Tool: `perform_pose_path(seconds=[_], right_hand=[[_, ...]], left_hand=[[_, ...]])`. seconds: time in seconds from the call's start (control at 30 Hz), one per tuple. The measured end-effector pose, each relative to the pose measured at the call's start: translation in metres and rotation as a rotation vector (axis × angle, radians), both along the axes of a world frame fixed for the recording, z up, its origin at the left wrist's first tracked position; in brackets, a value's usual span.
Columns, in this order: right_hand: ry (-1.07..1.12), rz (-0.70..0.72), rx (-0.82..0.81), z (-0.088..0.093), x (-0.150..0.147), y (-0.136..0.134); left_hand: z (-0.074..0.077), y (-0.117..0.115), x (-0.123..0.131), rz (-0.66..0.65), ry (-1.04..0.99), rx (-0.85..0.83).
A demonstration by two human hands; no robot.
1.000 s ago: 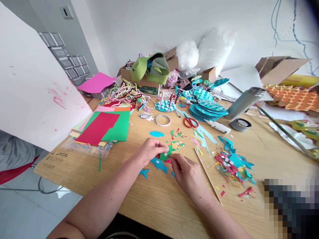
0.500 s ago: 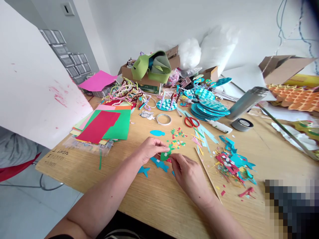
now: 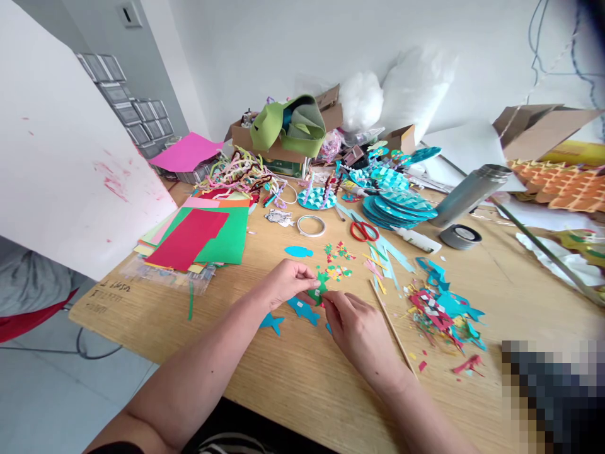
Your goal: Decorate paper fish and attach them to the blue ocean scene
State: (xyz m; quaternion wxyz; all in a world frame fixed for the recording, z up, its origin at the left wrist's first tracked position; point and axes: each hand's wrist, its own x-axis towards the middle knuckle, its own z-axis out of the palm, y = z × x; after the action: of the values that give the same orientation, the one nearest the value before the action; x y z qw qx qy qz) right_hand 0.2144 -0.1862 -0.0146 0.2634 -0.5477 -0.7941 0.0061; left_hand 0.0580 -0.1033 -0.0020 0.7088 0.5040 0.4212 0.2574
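A small green paper cutout [image 3: 317, 292] with a white square on it is held between my two hands over the table. My left hand [image 3: 292, 280] pinches its upper left side between thumb and fingers. The fingertips of my right hand [image 3: 347, 315] are closed on its lower right edge. Beneath and beside the hands lie blue paper fish [image 3: 303, 310], one also bearing a white square. A blue oval cutout [image 3: 299, 251] and small piles of coloured paper bits [image 3: 338, 272] lie just beyond. To the right of my right hand is a thin wooden stick [image 3: 393, 329].
Red-handled scissors [image 3: 364, 231], a tape roll [image 3: 311, 226] and a white glue bottle [image 3: 418, 240] lie farther back. Coloured paper sheets [image 3: 189, 239] are stacked at left. A steel flask [image 3: 470, 195] stands at right, near paper scraps [image 3: 437, 315]. Teal paper discs [image 3: 397, 211] sit behind.
The green cutout has turned slightly and shifted a little to the right in my fingers. Both hands keep their pinch in nearly the same place.
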Motion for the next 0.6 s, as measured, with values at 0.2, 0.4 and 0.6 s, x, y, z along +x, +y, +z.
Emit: perform_pose_path(seconds=[0.2,0.4,0.6], right_hand=[[0.004,-0.008,-0.012,-0.0009,0.0003,-0.0002],[0.034,-0.012,-0.036,-0.0003,0.0005,-0.0003],[0.045,-0.023,-0.049,-0.0019,0.0008,-0.0006]], left_hand=[[0.0027,-0.0014,0.0003,0.003,0.035,0.027],[0.0023,-0.0013,0.0008,0.017,0.044,0.031],[0.0026,-0.0013,0.0011,0.015,0.054,0.028]])
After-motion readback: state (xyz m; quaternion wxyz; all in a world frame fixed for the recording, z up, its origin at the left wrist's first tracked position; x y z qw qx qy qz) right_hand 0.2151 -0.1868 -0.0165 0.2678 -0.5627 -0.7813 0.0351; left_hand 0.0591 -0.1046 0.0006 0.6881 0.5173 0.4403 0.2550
